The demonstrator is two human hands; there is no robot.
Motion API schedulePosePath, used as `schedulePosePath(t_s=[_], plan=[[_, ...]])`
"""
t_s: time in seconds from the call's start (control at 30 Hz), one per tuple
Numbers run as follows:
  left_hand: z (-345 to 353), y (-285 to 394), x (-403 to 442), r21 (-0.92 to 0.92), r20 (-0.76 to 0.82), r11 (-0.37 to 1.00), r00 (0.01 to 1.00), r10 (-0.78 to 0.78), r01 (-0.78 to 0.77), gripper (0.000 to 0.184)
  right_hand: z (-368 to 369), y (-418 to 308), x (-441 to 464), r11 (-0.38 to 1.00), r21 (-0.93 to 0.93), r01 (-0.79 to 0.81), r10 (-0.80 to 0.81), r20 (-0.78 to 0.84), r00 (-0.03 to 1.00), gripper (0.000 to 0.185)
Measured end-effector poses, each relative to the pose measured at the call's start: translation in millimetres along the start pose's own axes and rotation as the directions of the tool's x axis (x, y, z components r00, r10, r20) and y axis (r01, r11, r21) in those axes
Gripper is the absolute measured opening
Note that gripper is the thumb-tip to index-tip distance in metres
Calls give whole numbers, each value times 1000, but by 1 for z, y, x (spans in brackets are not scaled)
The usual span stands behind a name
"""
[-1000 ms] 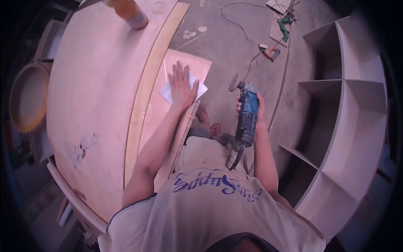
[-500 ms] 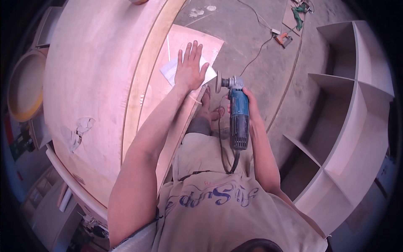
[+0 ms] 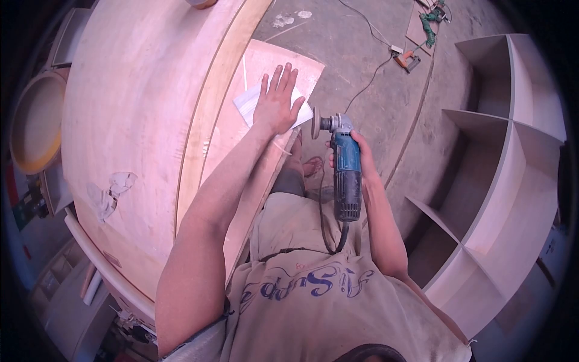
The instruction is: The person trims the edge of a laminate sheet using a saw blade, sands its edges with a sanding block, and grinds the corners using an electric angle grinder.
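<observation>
My left hand (image 3: 275, 108) lies flat, fingers stretched, on a folded white sheet (image 3: 246, 104), perhaps paper or cloth. Beneath the sheet is a pale wooden board (image 3: 298, 59), alongside a larger curved wooden panel. In my right hand (image 3: 363, 152) is a blue and black angle grinder (image 3: 346, 158), with my fingers wrapped around its body. Its head points up and its round disc (image 3: 316, 123) faces left, just off the board's right edge and near the sheet. A black cord runs from the grinder's lower end over my clothing.
The large curved panel (image 3: 132, 90) has a torn patch (image 3: 120, 183). Tall wooden shelving (image 3: 512, 151) stands on the right. An orange and black tool (image 3: 408, 61), a cable connector (image 3: 395, 49) and a green coiled hose (image 3: 429, 27) lie on the floor. A yellow-rimmed round piece (image 3: 37, 163) is at far left.
Both hands, the sheet and the grinder appear slightly lower and farther right, along with the board, as the view shifts a little. My grip on the grinder is the same.
</observation>
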State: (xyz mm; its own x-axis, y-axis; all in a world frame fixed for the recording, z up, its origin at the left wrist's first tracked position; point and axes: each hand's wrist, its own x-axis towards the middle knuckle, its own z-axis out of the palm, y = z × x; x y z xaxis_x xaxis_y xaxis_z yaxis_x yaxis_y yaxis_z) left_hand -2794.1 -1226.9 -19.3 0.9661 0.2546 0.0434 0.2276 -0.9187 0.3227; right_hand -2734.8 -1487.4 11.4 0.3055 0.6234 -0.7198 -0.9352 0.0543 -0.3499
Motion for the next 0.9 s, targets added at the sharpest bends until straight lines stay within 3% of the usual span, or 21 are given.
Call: schedulePosePath(t_s=[0.23, 0.6, 0.83, 0.9], plan=[[-9, -7, 12, 2, 58, 985, 983, 172, -173, 68, -2, -5, -1, 997, -75, -14, 13, -9, 1000, 66], [-11, -17, 22, -60, 96, 926, 921, 378, -374, 66, 4, -6, -4, 975, -221, -20, 3, -77, 997, 61], [-3, -12, 16, -72, -1, 977, 979, 202, -202, 66, 9, -5, -8, 980, -198, -6, -12, -91, 996, 61], [-3, -10, 15, -62, -10, 981, 983, 186, -186, 67, -1, -5, -3, 992, -119, -44, 39, -51, 998, 61]])
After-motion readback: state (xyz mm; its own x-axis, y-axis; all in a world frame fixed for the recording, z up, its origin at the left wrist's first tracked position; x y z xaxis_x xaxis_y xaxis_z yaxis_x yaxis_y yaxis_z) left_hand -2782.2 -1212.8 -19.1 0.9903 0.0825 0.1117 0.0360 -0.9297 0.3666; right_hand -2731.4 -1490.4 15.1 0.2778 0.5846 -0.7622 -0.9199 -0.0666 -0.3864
